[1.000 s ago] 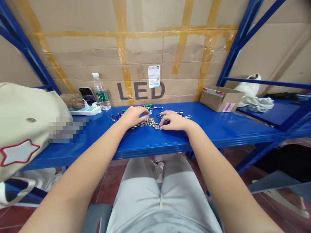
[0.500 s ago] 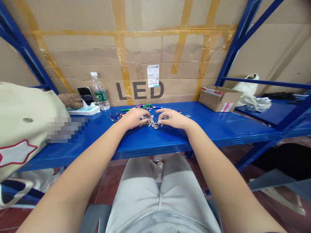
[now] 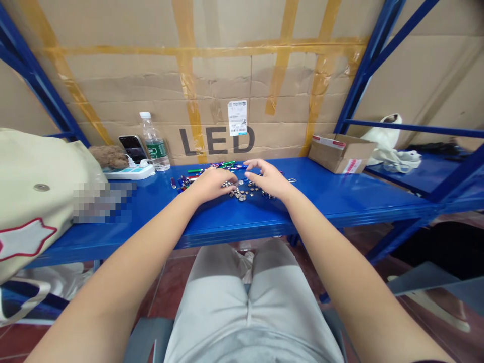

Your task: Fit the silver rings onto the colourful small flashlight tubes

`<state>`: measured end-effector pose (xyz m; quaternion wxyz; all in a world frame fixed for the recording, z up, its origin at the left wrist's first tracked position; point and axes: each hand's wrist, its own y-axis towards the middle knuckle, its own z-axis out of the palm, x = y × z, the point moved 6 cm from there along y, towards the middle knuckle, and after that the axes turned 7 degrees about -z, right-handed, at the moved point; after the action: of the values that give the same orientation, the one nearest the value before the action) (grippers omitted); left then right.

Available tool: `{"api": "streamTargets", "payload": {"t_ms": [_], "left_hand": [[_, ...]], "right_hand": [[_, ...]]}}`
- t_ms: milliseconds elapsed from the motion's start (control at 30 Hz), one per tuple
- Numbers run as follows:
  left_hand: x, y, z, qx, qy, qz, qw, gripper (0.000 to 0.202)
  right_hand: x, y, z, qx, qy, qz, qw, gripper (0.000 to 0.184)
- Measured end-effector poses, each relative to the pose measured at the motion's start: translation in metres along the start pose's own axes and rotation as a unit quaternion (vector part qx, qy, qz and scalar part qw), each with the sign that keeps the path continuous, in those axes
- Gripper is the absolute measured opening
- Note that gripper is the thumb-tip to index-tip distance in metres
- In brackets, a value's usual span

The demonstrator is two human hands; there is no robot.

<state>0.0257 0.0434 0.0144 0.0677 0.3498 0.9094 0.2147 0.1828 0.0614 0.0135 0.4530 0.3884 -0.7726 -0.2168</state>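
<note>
Dozens of small silvery discs (image 3: 241, 195) lie in a loose pile on the blue surface (image 3: 234, 219), between the person's two bare hands. The left hand (image 3: 212, 184) is at the left side of the pile, palm down, its fingers curled over the discs; whether it pinches any of them cannot be told. The right hand (image 3: 269, 177) is at the right side of the pile, thumb and forefinger spread with a gap between them, and more discs show scattered beneath it. Behind the pile lies a jumble of thin coloured sticks (image 3: 228, 165), and others lie left of it, past the left hand. Well to the left of the pile and behind it, an upright water bottle (image 3: 156, 149) with a green label stands beside a white power strip (image 3: 132, 174) and a tilted phone (image 3: 132, 147). A cream bag (image 3: 45, 171) sits farthest left of the pile, and a small cardboard box (image 3: 346, 153) well to its right. Behind the pile rises a large cardboard sheet (image 3: 151, 75) marked LED.
</note>
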Motion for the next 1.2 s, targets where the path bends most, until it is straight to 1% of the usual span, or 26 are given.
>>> {"api": "streamTargets", "payload": {"t_ms": [67, 100, 133, 200, 267, 333, 400, 500, 633, 833, 1033, 1200], "left_hand": [[0.004, 0.000, 0.000, -0.004, -0.001, -0.006, 1.000, 0.021], [0.005, 0.000, -0.001, -0.007, 0.000, -0.008, 1.000, 0.021], [0.007, -0.001, -0.002, -0.012, 0.000, -0.009, 1.000, 0.021], [0.010, -0.001, -0.003, -0.023, 0.001, -0.013, 1.000, 0.021], [0.013, -0.001, -0.005, -0.030, -0.001, -0.018, 0.999, 0.020], [0.015, -0.002, -0.005, -0.032, -0.003, -0.023, 0.999, 0.020], [0.016, -0.002, -0.006, -0.032, -0.005, -0.024, 0.999, 0.020], [0.015, -0.002, -0.005, -0.029, 0.001, -0.018, 0.999, 0.021], [0.015, -0.003, -0.003, -0.020, 0.015, -0.013, 1.000, 0.023], [0.017, -0.003, -0.001, -0.008, 0.024, -0.015, 1.000, 0.024], [0.017, -0.003, 0.000, 0.004, 0.024, -0.023, 0.999, 0.023], [0.017, -0.004, 0.002, 0.006, 0.021, -0.024, 0.999, 0.023]], "right_hand": [[-0.002, 0.000, -0.004, -0.009, -0.015, 0.002, 1.000, 0.009], [-0.003, -0.001, -0.004, 0.001, -0.037, -0.001, 0.999, 0.007], [-0.004, -0.002, -0.003, 0.023, -0.068, -0.005, 0.997, 0.006], [-0.006, -0.004, 0.003, 0.088, -0.131, -0.003, 0.987, 0.006], [-0.008, -0.008, 0.011, 0.152, -0.168, -0.001, 0.974, 0.010], [-0.007, -0.011, 0.016, 0.188, -0.174, -0.008, 0.967, 0.017], [-0.004, -0.013, 0.019, 0.205, -0.170, -0.016, 0.964, 0.021], [-0.002, -0.014, 0.024, 0.228, -0.170, -0.019, 0.958, 0.018], [-0.002, -0.014, 0.027, 0.237, -0.173, -0.024, 0.956, 0.010], [-0.002, -0.013, 0.025, 0.216, -0.172, -0.011, 0.961, 0.011], [-0.008, -0.014, 0.023, 0.230, -0.179, -0.001, 0.956, 0.017], [-0.010, -0.014, 0.023, 0.231, -0.178, -0.004, 0.957, 0.013]]}}
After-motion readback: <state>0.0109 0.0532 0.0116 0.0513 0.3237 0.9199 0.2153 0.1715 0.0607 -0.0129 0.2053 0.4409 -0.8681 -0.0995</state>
